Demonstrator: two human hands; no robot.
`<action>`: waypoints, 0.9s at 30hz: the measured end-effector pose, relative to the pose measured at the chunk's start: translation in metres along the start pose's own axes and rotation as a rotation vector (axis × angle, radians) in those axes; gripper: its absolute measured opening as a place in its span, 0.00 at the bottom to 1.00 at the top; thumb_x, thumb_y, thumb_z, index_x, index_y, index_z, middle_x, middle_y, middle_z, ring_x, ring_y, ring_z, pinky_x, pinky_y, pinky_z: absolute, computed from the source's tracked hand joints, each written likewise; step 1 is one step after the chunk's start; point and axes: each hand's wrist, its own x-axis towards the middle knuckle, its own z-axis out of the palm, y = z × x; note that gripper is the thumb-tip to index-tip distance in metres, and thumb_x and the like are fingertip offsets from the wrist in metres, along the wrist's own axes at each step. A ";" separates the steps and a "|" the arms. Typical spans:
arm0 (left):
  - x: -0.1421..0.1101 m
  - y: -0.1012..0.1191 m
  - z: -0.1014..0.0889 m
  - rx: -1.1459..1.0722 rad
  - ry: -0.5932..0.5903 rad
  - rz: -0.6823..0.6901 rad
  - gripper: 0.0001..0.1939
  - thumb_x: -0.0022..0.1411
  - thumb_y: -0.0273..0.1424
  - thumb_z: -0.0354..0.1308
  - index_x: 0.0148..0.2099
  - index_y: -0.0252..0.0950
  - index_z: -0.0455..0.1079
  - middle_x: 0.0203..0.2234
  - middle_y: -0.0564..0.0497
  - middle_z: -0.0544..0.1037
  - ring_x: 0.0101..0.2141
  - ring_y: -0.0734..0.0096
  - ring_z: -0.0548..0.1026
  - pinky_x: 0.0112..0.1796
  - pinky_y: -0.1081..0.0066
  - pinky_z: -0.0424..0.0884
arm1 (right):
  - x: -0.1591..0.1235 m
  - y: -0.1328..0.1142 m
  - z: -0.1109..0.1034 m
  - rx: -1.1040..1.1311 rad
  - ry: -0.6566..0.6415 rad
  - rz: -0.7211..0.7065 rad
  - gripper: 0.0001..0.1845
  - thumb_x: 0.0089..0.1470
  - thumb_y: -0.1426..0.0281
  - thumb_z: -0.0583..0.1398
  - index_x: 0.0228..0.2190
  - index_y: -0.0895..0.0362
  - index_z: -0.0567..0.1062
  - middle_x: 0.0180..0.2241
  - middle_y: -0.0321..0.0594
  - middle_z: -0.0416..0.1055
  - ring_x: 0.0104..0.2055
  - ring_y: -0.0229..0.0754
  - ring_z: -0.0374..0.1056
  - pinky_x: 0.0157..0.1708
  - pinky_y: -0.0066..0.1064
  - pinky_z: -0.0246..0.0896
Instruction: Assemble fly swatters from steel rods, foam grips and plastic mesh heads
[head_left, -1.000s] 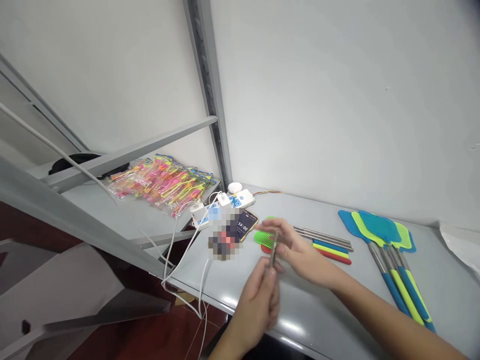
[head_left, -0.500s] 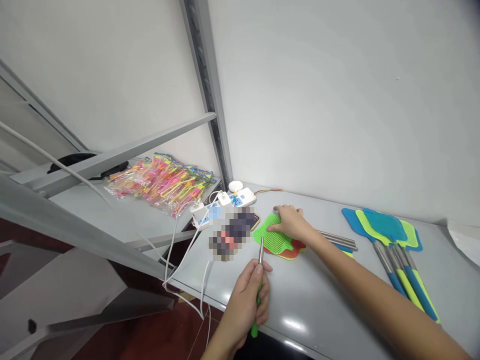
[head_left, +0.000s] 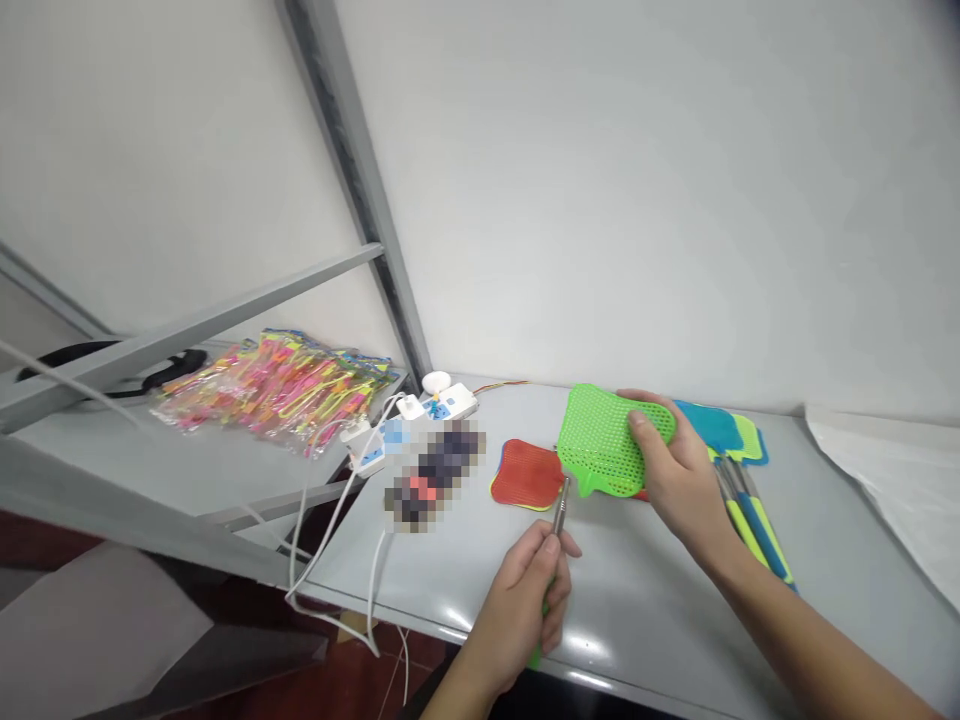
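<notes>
My left hand (head_left: pixel 529 595) is closed around a fly swatter handle (head_left: pixel 560 508), a metal rod with a green grip, its metal tip pointing up. Above the table, my right hand (head_left: pixel 675 470) pinches a green mesh fly swatter head (head_left: pixel 604 440) between thumb and fingers. The head's short neck hangs down close to the rod's tip; whether they touch I cannot tell. Below and left of it lies a red swatter head (head_left: pixel 525 475), with yellow and blue edges showing beneath. Behind my right hand are swatters with blue heads (head_left: pixel 712 425) and blue and yellow grips (head_left: pixel 761 530), partly covered.
A power strip (head_left: pixel 457 403) with white cables stands at the table's back left, near a blurred-out object (head_left: pixel 435 475). Bagged colourful items (head_left: pixel 285 385) lie on the left shelf. A metal post (head_left: pixel 360 180) rises behind; a white sheet (head_left: pixel 885 480) is at right.
My right hand has picked the green head off the pile and brought it right, beside the rod. The red head is now uncovered. My left hand has shifted slightly right; the view has turned.
</notes>
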 end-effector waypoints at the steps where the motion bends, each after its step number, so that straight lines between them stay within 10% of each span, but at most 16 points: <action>1: 0.003 -0.001 0.005 0.013 -0.037 -0.013 0.14 0.69 0.44 0.46 0.42 0.38 0.63 0.20 0.62 0.56 0.13 0.85 0.48 0.13 0.80 0.49 | -0.005 0.001 -0.009 0.060 0.068 0.025 0.20 0.59 0.55 0.54 0.48 0.52 0.70 0.42 0.42 0.73 0.40 0.46 0.70 0.36 0.35 0.66; 6: 0.014 -0.006 0.026 0.072 -0.191 -0.070 0.15 0.70 0.43 0.44 0.42 0.38 0.64 0.19 0.62 0.54 0.13 0.84 0.46 0.14 0.81 0.49 | -0.015 0.010 -0.039 0.145 0.291 0.048 0.19 0.59 0.56 0.55 0.49 0.51 0.71 0.46 0.43 0.71 0.45 0.46 0.69 0.42 0.36 0.65; 27: 0.006 -0.003 0.040 0.160 -0.222 -0.148 0.17 0.70 0.45 0.43 0.41 0.38 0.64 0.19 0.61 0.53 0.15 0.83 0.45 0.14 0.81 0.50 | -0.030 0.012 -0.061 0.222 0.099 0.080 0.17 0.60 0.58 0.55 0.49 0.49 0.69 0.46 0.44 0.71 0.43 0.47 0.69 0.40 0.39 0.66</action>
